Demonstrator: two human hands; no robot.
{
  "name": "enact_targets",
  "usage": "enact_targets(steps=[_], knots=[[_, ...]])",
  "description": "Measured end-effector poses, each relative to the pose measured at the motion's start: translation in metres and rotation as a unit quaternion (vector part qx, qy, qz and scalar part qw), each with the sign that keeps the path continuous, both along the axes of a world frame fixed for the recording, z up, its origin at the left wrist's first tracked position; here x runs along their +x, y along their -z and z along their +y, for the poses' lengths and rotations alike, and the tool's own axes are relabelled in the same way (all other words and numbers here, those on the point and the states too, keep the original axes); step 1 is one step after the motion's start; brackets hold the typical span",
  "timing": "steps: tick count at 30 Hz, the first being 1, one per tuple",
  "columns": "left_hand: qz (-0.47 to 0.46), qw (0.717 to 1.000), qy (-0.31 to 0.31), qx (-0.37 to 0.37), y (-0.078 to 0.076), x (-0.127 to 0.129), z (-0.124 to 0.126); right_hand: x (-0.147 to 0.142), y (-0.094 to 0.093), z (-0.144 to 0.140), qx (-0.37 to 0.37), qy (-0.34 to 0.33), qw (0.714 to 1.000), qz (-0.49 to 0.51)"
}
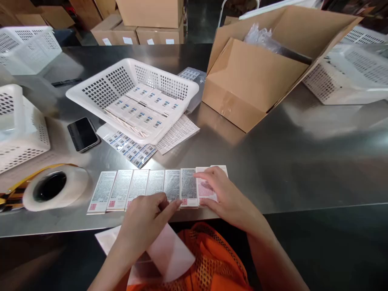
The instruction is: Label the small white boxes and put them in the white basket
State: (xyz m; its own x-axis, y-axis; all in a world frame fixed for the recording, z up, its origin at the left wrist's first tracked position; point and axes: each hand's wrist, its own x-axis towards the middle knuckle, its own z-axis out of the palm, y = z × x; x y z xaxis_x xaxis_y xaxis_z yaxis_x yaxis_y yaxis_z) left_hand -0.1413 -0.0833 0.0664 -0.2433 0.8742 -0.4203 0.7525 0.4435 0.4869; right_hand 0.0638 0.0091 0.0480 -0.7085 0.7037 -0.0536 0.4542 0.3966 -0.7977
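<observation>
A row of several small white boxes (142, 188) with printed text and red squares lies flat along the near edge of the steel table (297, 161). My right hand (226, 196) rests on the boxes at the row's right end, fingers spread over them. My left hand (145, 224) reaches to the row's middle, with its fingertips touching the lower edge of a box. Under my left hand a white sheet (171, 252) hangs below the table edge. Whether my left hand grips that sheet I cannot tell.
A tilted white basket (100, 87) holds more boxes, with label sheets (178, 131) beneath it. A black phone (82, 134) and a tape roll (56, 188) lie left. An open cardboard box (254, 76) stands behind. More white baskets (21, 133) sit at both sides.
</observation>
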Motion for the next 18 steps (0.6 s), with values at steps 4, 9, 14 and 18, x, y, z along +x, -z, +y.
enact_targets(steps=[4,9,14,18], knots=[[-0.053,0.977,-0.160,0.129,-0.004,0.002,-0.009,0.006,-0.005,-0.033,-0.006,0.072,0.995,0.073],[-0.244,0.935,-0.173,0.189,-0.001,0.001,-0.004,-0.002,0.000,-0.057,-0.097,0.109,0.987,0.068],[-0.389,0.915,-0.075,0.075,0.001,-0.019,-0.013,0.008,0.006,-0.045,-0.085,0.259,0.946,0.174],[-0.367,0.900,-0.162,0.170,-0.001,-0.020,-0.032,0.012,0.010,-0.047,-0.002,0.306,0.916,0.259]])
